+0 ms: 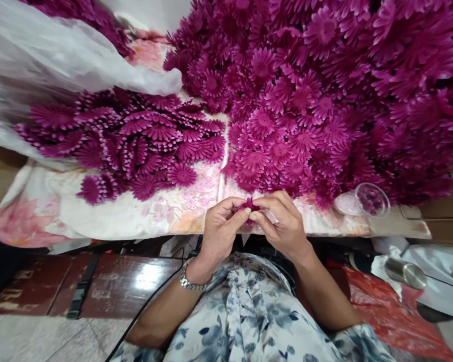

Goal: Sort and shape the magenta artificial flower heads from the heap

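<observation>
My left hand (223,222) and my right hand (281,219) meet at the front edge of the table. Between their pinched thumbs and fingers is a small magenta artificial flower (248,204), mostly covered by the fingertips. Both hands are closed on it. Just beyond my right hand rises a big heap of magenta artificial flowers (262,123) with opened petals. To the left lies a lower pile of flat, stacked magenta petal pieces (147,131), with a single round one (182,174) at its near side.
White plastic sheeting (79,55) covers the upper left. A clear plastic cup (372,200) lies tipped at the right edge of the floral tablecloth (181,211). Below the table on the right are a metal cylinder (405,273) and a red plastic bag (396,317); a brown bench (113,286) stands left.
</observation>
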`<control>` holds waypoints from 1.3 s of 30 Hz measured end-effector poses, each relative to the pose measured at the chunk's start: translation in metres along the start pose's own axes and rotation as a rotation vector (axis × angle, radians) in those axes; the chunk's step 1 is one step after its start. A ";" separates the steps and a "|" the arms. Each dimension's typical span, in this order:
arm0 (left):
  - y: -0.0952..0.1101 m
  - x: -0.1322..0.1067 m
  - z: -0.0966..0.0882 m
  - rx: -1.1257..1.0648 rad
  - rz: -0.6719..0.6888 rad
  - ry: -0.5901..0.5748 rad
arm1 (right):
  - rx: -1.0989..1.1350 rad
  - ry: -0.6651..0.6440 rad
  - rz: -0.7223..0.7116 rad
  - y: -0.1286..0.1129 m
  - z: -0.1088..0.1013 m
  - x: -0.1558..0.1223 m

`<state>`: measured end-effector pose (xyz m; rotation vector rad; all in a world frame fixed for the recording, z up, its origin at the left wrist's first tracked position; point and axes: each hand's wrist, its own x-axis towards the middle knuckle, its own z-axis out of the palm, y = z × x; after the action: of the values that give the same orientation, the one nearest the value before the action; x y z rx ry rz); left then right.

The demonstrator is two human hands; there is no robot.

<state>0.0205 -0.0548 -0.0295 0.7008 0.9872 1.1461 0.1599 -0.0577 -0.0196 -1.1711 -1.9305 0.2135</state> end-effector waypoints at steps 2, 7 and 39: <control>-0.003 0.000 -0.003 0.023 0.023 -0.020 | -0.020 -0.003 -0.005 0.002 0.004 0.000; -0.008 0.001 -0.004 0.147 0.146 0.079 | -0.168 0.067 -0.049 0.006 0.010 -0.007; 0.005 0.015 0.013 -0.140 0.054 0.195 | -0.328 0.286 -0.037 0.021 -0.034 0.023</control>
<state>0.0318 -0.0388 -0.0242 0.5128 1.0445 1.3362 0.1935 -0.0368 0.0044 -1.2960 -1.7707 -0.2885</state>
